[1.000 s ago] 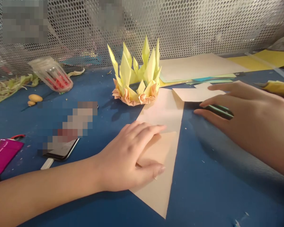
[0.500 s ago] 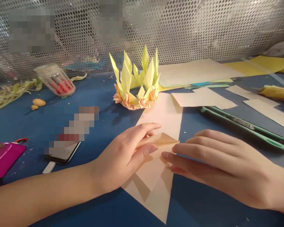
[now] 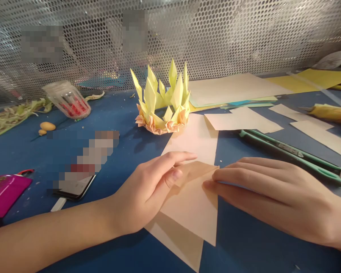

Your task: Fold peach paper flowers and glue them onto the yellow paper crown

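Note:
A peach-coloured sheet of paper (image 3: 191, 212), partly folded over at its far end, lies between my hands. Beneath it runs a longer pale paper strip (image 3: 194, 140) on the blue table. My left hand (image 3: 153, 185) rests over the sheet's left side, fingers stretched across its far edge and thumb apart. With thumb and fingertips pressed together, my right hand (image 3: 269, 197) pinches the sheet's right corner. Just beyond stands a folded paper crown (image 3: 161, 102), with tall yellow points and a ring of peach folds round its base.
A utility knife (image 3: 292, 155) and cut paper pieces (image 3: 244, 119) lie to the right. At left are a phone (image 3: 79, 185) with a cable, a magenta object (image 3: 11, 195), and a tilted jar (image 3: 69, 100) with red bits. Perforated metal (image 3: 216, 34) rises behind.
The folded sheet has been turned and its near flap now reaches further right. My right hand has shifted slightly right with the corner, while my left thumb has drawn back a little.

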`<state>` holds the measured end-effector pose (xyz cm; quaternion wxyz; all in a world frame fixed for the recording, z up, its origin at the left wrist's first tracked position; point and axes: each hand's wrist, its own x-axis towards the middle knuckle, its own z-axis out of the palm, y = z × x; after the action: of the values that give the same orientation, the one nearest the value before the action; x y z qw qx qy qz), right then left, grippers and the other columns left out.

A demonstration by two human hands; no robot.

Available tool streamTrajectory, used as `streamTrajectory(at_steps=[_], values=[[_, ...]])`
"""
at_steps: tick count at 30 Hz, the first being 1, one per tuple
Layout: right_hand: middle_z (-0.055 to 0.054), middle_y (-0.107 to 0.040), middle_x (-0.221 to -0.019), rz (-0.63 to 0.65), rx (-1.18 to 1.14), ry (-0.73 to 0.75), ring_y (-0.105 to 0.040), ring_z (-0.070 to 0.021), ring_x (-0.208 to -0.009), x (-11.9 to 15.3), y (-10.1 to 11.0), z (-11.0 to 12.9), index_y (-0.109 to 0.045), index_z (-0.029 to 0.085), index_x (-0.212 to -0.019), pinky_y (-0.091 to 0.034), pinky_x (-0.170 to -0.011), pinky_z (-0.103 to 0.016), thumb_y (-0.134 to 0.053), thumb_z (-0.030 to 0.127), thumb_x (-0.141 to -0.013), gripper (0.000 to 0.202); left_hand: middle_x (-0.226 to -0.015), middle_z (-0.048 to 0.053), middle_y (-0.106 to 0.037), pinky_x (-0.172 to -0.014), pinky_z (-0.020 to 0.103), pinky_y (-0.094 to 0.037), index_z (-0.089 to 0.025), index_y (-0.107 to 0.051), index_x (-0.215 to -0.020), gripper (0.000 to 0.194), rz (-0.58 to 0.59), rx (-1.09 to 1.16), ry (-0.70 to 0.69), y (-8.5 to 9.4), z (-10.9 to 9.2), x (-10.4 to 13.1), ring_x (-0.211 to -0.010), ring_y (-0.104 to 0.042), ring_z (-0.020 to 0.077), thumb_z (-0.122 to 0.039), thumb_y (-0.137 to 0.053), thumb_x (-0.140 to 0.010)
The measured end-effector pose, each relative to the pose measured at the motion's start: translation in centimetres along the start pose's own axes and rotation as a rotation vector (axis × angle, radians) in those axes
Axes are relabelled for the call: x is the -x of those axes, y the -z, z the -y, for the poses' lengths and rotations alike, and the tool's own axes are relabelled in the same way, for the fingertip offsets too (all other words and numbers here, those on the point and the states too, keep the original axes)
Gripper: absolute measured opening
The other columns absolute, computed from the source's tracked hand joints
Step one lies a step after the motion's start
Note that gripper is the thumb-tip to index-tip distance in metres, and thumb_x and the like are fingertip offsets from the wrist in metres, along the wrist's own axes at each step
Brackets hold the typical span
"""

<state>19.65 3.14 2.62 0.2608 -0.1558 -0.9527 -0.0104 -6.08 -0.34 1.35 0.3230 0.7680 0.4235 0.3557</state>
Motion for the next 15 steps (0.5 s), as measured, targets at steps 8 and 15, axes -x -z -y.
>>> streamTrajectory(at_steps=[8,15], values=[[-0.008,-0.081,-0.101,-0.028,0.103,0.078,-0.076,-0.0201,-0.077,0.9,0.0,-1.0,-0.069,0.015,-0.107,-0.057,-0.065,-0.035,-0.047,0.008,-0.11,0.024,-0.133,0.001,-0.081,-0.104,0.019,-0.057,-0.022,-0.07,-0.135,0.031,0.018,-0.039,-0.042,0.3,0.4,-0.2,-0.124,-0.075,0.0144,-0.029,-0.048,-0.115],[-0.005,-0.079,-0.112,0.067,-0.016,0.037,-0.078,-0.019,-0.09,1.9,0.1,-1.8,-0.066,0.021,-0.12,-0.06,-0.078,-0.03,-0.044,0.009,-0.11,0.027,-0.124,0.001,-0.082,-0.091,0.018,-0.06,-0.023,-0.068,-0.135,0.037,0.016,-0.009,-0.019,0.2,0.9,0.0,-0.109,-0.078,0.0128,-0.012,-0.042,-0.112]])
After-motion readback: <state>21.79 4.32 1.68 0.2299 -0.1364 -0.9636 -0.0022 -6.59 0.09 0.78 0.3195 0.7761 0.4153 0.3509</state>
